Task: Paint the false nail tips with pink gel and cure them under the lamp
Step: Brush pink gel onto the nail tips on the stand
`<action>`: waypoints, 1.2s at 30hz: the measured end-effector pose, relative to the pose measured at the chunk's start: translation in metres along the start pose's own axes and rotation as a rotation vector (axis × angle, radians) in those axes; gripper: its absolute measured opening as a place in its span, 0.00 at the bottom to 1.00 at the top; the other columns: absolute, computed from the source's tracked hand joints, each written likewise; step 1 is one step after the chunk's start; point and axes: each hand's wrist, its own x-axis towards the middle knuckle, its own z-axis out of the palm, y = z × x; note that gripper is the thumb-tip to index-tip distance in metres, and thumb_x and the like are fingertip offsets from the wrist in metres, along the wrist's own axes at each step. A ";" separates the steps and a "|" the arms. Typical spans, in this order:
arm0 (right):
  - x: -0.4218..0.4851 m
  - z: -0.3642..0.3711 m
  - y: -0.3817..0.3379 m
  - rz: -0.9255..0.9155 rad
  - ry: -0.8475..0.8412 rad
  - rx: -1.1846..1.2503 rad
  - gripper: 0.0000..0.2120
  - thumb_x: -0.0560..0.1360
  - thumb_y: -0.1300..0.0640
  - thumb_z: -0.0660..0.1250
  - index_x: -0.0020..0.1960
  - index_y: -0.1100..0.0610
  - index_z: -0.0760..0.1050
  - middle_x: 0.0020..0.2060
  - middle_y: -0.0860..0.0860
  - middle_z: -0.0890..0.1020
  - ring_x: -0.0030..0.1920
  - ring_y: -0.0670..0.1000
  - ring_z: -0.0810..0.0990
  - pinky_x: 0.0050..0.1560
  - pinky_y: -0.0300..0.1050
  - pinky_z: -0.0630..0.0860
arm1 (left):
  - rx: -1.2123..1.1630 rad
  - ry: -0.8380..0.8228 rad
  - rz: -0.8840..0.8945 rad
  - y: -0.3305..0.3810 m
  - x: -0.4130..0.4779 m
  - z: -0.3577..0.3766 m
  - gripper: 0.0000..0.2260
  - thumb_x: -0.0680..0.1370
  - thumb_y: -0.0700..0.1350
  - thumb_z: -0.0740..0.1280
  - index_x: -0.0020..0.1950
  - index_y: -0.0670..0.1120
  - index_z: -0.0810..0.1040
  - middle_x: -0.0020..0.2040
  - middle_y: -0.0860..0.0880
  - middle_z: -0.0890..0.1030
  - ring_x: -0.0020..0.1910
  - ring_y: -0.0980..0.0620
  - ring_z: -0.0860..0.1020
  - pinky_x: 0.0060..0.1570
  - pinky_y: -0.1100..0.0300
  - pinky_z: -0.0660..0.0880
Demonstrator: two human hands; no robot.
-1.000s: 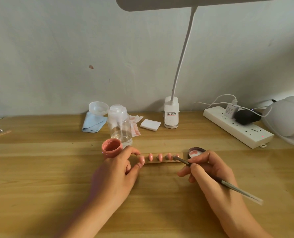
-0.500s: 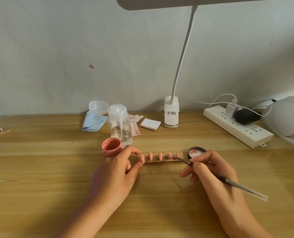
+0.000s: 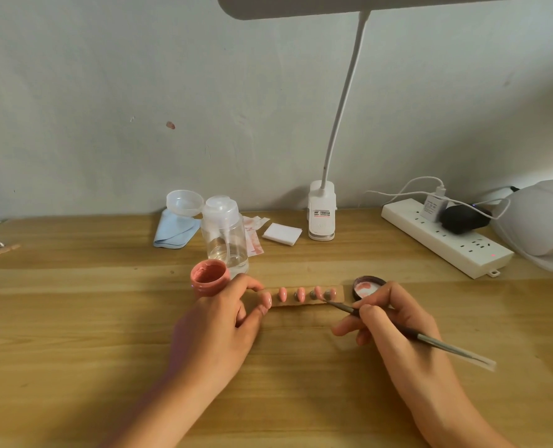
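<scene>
while left hand (image 3: 217, 324) grips strip (image 3: 307, 302) edge, brush (image 3: 414, 334) apparently touching rightmost tip (image 3: 332, 292)

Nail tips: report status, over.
Left hand pinches strip, left end. Right hand holds brush, bristles at rightmost nail tip. Jar lid close beside strip's right end.

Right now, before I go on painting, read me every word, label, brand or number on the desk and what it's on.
No text is legible enough to quote.
Label on the lamp clamp: dark and red print, too small to read.
Print on the white charger in the power strip: too blurred to read.
No text visible on the pink gel jar, lid or clear bottle.
</scene>
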 end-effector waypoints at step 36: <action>0.002 0.000 0.001 -0.040 0.004 -0.003 0.07 0.80 0.66 0.61 0.43 0.63 0.72 0.35 0.53 0.86 0.35 0.43 0.82 0.38 0.34 0.76 | 0.001 0.001 0.008 -0.001 -0.001 0.001 0.06 0.76 0.54 0.69 0.49 0.62 0.73 0.32 0.59 0.76 0.32 0.59 0.75 0.28 0.63 0.65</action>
